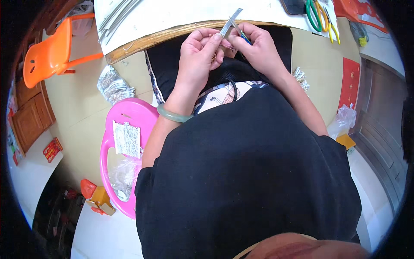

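Note:
My left hand (202, 54), with a pale green bangle on the wrist, is closed in a pinch on fine pink thread (226, 45). A few small gold beads (214, 57) show under its fingers. Opposite it, my right hand (258, 49) is closed round a slim metal tool (245, 36) with a dark blue and yellow grip. A flat silvery strip or blade (226, 28) rises from beside my left thumb and crosses the tool's tip. Whether the two pieces form one tool, I cannot tell. Both hands are over my lap, just before the table edge.
The white-covered table (181, 13) has a wooden edge. Green-handled and yellow-handled tools (321, 17) lie at its far right, papers at its left. A pink stool (113, 129) beside me bears a card of white trim (126, 139). An orange chair (54, 54) stands at the left.

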Tool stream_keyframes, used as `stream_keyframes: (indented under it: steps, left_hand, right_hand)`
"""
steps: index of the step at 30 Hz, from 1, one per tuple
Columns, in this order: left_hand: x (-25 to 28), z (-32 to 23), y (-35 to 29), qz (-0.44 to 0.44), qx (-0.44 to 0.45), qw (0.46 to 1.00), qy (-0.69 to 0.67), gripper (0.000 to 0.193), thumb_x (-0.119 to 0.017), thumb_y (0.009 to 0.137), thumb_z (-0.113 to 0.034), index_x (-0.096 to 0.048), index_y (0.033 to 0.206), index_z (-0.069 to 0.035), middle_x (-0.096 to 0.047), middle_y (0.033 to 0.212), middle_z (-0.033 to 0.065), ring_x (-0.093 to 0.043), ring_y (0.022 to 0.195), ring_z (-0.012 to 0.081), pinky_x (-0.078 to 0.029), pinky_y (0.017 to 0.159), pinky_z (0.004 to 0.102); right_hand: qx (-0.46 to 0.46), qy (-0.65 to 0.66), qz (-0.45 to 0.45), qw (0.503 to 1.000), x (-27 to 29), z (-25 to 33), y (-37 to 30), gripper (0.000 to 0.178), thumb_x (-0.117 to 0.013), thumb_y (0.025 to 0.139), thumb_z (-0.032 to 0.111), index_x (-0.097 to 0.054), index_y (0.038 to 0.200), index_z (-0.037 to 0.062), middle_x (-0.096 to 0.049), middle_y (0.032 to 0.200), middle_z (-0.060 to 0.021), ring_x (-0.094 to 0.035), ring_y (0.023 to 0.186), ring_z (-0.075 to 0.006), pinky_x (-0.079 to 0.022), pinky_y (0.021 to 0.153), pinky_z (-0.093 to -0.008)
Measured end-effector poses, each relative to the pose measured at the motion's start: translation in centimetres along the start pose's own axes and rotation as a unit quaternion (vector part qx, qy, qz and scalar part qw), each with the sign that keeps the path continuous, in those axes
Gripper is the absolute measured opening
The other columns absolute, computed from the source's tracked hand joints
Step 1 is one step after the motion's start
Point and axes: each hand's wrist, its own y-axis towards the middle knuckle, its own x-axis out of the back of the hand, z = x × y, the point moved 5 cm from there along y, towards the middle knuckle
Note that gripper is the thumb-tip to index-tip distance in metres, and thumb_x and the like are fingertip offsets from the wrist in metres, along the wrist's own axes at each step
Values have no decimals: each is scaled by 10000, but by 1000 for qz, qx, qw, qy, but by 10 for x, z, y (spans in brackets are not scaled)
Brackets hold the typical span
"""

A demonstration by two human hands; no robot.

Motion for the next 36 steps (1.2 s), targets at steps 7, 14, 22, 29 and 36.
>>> stream_keyframes:
  steps: [7,14,22,29,36]
  left_hand:
    - [-1,-1,0,4,5,1000,-6,152,-512,919,-117,-527,1002,10,-623,819,103,-485,523,67,-337,412,152]
    - [1,3,-1,15,20,999,-21,159,-505,922,-122,-529,999,16,-619,809,105,-488,521,70,-334,402,151]
    - [-11,-5,-6,-12,-57,991,121,109,-572,865,-44,-516,937,15,-632,734,98,-531,495,61,-369,378,158]
    - [-12,-13,-10,-72,-196,911,357,124,-630,828,-36,-538,903,2,-605,747,37,-584,558,56,-420,402,159]
    - [-11,-12,-8,-57,-216,890,398,91,-613,840,-35,-540,878,4,-606,701,27,-571,537,48,-416,404,168]
  right_hand:
    - [-37,49,-51,997,6,-1,2,205,-619,838,222,-628,871,19,-620,712,-35,-537,667,-70,-456,641,-259]
    - [0,44,-5,999,0,-4,0,209,-619,855,221,-627,939,30,-618,758,-16,-532,663,-47,-450,584,-210]
    - [-19,58,-27,998,2,-10,3,233,-627,852,245,-637,923,23,-616,708,-11,-542,561,-43,-439,444,-201]
    - [-26,78,-39,996,1,-14,3,233,-629,846,242,-651,903,17,-624,712,-16,-566,593,-51,-478,483,-218]
    - [-18,52,-49,997,2,-11,2,241,-632,840,231,-652,921,5,-626,721,-19,-558,614,-53,-475,505,-230]
